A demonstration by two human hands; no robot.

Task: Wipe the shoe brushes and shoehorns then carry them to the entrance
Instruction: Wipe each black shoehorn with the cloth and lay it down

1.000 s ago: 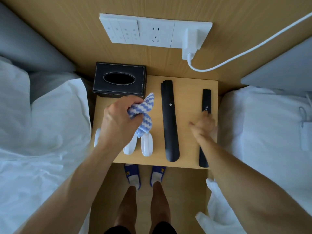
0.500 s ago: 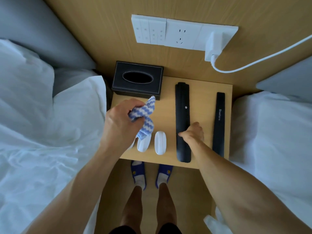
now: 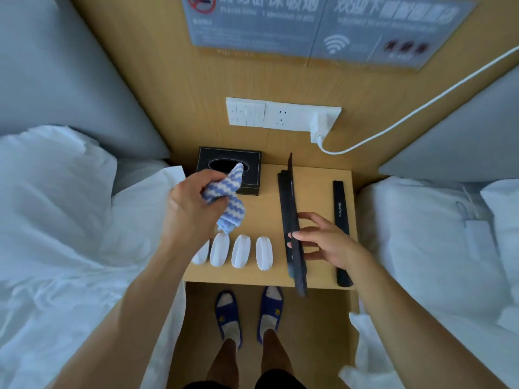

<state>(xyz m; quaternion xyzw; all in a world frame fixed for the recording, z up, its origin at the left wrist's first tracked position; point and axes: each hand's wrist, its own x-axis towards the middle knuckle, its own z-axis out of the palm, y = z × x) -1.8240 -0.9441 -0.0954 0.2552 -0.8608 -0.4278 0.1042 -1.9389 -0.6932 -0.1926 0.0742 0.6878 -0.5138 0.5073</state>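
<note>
Your right hand (image 3: 323, 242) holds the long black shoehorn (image 3: 292, 217), tipped up on its edge over the wooden nightstand (image 3: 269, 197). Your fingers (image 3: 302, 235) reach across its near half and your thumb sits on the far side, so the piece is pinched between them. Its far end points toward the wall and its near end hangs just past the nightstand's front edge. Whether it still touches the wood, you cannot tell from this view.

A 2nd, narrower black shoehorn (image 3: 342, 231) with white lettering lies flat along the right side of the top, partly under your right wrist.

Your left hand (image 3: 191, 209) is well apart from the right, raised over the left part of the nightstand, gripping a blue-and-white striped cloth (image 3: 227, 197) that is bunched in the fist with a tail hanging down.

Below that cloth, 4 white oval brushes (image 3: 241, 251) stand in a row near the front edge, side by side; the leftmost is half hidden by your left forearm.

A black tissue box (image 3: 252, 164) sits at the back left corner, against the wall. Above it a white switch and socket panel (image 3: 264, 113) carries a plugged-in white charger (image 3: 323, 124), with its cable (image 3: 421, 108) running off to the right. White bedding (image 3: 70, 220) lies on both sides, and your feet in blue slippers (image 3: 227, 310) stand on the floor below.
</note>
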